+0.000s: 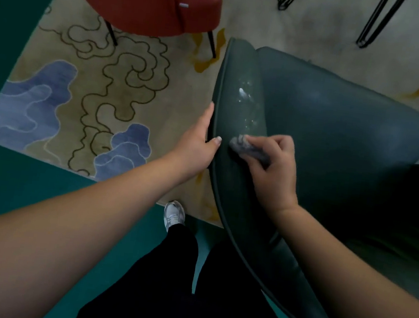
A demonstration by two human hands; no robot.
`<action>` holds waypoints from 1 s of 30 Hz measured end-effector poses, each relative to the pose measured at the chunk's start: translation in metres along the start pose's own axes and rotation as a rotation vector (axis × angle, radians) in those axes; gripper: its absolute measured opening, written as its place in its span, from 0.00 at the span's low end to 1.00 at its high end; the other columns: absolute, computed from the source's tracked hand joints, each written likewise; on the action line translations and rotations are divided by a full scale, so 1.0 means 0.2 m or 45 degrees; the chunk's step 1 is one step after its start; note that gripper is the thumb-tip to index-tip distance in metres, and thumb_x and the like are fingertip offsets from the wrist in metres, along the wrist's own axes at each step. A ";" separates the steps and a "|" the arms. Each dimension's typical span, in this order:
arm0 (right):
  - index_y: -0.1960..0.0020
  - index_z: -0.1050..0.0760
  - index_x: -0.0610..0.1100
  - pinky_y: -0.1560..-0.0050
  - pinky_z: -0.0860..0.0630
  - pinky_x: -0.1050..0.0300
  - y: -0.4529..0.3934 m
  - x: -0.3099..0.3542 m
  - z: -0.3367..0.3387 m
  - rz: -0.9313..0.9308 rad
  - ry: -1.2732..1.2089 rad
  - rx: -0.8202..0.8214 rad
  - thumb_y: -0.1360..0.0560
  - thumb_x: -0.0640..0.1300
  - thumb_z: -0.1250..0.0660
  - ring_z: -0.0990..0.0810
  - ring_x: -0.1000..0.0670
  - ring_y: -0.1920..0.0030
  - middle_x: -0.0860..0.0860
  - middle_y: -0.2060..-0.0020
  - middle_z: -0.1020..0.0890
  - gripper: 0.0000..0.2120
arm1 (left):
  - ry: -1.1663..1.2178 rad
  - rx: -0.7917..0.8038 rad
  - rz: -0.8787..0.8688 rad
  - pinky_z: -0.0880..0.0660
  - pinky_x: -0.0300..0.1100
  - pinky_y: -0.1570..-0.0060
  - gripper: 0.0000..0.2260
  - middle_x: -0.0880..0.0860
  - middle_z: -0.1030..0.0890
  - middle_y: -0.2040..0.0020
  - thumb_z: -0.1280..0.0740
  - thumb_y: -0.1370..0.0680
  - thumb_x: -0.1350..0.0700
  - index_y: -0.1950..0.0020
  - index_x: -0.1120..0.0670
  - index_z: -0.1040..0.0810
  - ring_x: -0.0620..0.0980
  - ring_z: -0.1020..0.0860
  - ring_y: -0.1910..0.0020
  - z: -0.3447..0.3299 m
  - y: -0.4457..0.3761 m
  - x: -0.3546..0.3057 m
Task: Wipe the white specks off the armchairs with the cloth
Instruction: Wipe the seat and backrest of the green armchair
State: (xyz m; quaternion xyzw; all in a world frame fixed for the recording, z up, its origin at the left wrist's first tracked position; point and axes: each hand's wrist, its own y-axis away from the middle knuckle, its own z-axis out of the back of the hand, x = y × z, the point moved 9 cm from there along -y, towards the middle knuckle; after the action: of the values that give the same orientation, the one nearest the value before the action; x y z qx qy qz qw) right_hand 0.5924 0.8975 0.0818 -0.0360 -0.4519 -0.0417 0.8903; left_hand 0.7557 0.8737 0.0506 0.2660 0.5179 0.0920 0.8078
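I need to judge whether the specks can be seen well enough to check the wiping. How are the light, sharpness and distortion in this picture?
Head view: dim, soft light; white specks show bright on the green armchair; its lower right sinks into shadow; wide-angle lens bends the edges; the cloth in the right hand is slightly blurred.

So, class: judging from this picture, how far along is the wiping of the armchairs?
Done: nothing clearly, though the strip of the green armchair nearest the person shows no specks. In hand: the right hand presses the cloth on its rim just below the specks, while the left hand steadies the edge. Left: those specks, and a white bit on the red armchair.
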 end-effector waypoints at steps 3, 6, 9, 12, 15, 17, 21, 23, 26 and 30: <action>0.47 0.19 0.44 0.46 0.32 0.73 0.00 -0.03 -0.01 -0.052 0.001 0.018 0.30 0.36 0.26 0.29 0.61 0.51 0.49 0.52 0.30 0.12 | -0.041 -0.089 -0.044 0.41 0.42 0.29 0.27 0.51 0.40 0.23 0.44 0.17 0.57 0.21 0.47 0.51 0.50 0.39 0.26 0.02 -0.05 -0.04; 0.46 0.20 0.46 0.46 0.34 0.77 -0.11 -0.05 -0.02 -0.178 -0.070 -0.061 0.28 0.39 0.26 0.29 0.62 0.51 0.48 0.50 0.30 0.11 | -0.031 -0.282 -0.079 0.43 0.33 0.36 0.24 0.52 0.39 0.24 0.47 0.16 0.56 0.21 0.49 0.48 0.49 0.39 0.26 0.01 -0.08 -0.07; 0.46 0.21 0.47 0.49 0.36 0.81 -0.19 -0.10 -0.03 -0.346 -0.166 -0.103 0.27 0.41 0.27 0.29 0.64 0.53 0.47 0.48 0.29 0.11 | -0.015 -0.481 -0.047 0.44 0.28 0.42 0.22 0.51 0.37 0.25 0.49 0.16 0.56 0.21 0.49 0.46 0.48 0.37 0.28 -0.01 -0.09 -0.07; 0.45 0.22 0.49 0.50 0.36 0.81 -0.18 -0.12 -0.01 -0.389 -0.206 -0.072 0.26 0.41 0.28 0.28 0.65 0.54 0.48 0.48 0.29 0.11 | -0.104 -0.619 -0.099 0.43 0.28 0.43 0.22 0.52 0.34 0.26 0.48 0.16 0.56 0.22 0.49 0.45 0.50 0.34 0.30 -0.01 -0.08 -0.08; 0.44 0.24 0.52 0.53 0.36 0.82 -0.16 -0.20 0.01 -0.495 -0.287 -0.101 0.25 0.43 0.30 0.28 0.69 0.55 0.51 0.47 0.29 0.11 | -0.169 -0.655 -0.075 0.41 0.30 0.44 0.22 0.52 0.32 0.27 0.48 0.16 0.55 0.22 0.48 0.44 0.50 0.33 0.31 -0.01 -0.08 -0.06; 0.42 0.25 0.53 0.56 0.36 0.83 -0.19 -0.26 0.00 -0.585 -0.341 -0.156 0.24 0.45 0.31 0.28 0.71 0.57 0.52 0.47 0.30 0.11 | -0.194 -0.666 -0.067 0.40 0.32 0.44 0.22 0.52 0.31 0.27 0.48 0.16 0.55 0.22 0.48 0.44 0.51 0.32 0.32 -0.01 -0.08 -0.06; 0.37 0.25 0.52 0.53 0.36 0.83 -0.32 -0.30 -0.05 -0.612 -0.354 -0.183 0.23 0.45 0.33 0.28 0.66 0.56 0.51 0.46 0.31 0.14 | -0.242 -0.679 -0.049 0.36 0.37 0.45 0.22 0.53 0.29 0.30 0.49 0.16 0.54 0.22 0.45 0.45 0.53 0.29 0.35 -0.01 -0.08 -0.06; 0.34 0.26 0.53 0.51 0.36 0.83 -0.39 -0.30 -0.07 -0.602 -0.369 -0.160 0.22 0.45 0.34 0.28 0.66 0.55 0.50 0.45 0.31 0.16 | -0.257 -0.678 -0.055 0.34 0.39 0.44 0.22 0.54 0.28 0.30 0.49 0.17 0.54 0.22 0.45 0.45 0.54 0.28 0.36 -0.01 -0.08 -0.06; 0.33 0.26 0.54 0.48 0.36 0.82 -0.37 -0.22 -0.07 -0.412 -0.287 -0.083 0.23 0.44 0.33 0.28 0.64 0.53 0.48 0.47 0.30 0.18 | -0.269 -0.674 -0.046 0.33 0.42 0.43 0.22 0.52 0.29 0.29 0.49 0.17 0.53 0.22 0.44 0.45 0.53 0.29 0.35 -0.02 -0.09 -0.05; 0.34 0.26 0.54 0.47 0.34 0.78 -0.23 -0.14 -0.07 -0.206 -0.238 0.025 0.24 0.42 0.32 0.27 0.59 0.51 0.50 0.51 0.31 0.19 | -0.288 -0.685 -0.063 0.36 0.38 0.44 0.22 0.52 0.30 0.28 0.48 0.17 0.54 0.22 0.45 0.45 0.53 0.30 0.34 -0.02 -0.09 -0.06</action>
State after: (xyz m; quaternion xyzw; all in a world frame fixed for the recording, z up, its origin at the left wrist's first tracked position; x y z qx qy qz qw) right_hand 0.5820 0.8515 0.0521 0.0054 -0.5347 -0.1054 0.8384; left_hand 0.7452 0.8548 0.0504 0.0382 0.3878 0.1761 0.9040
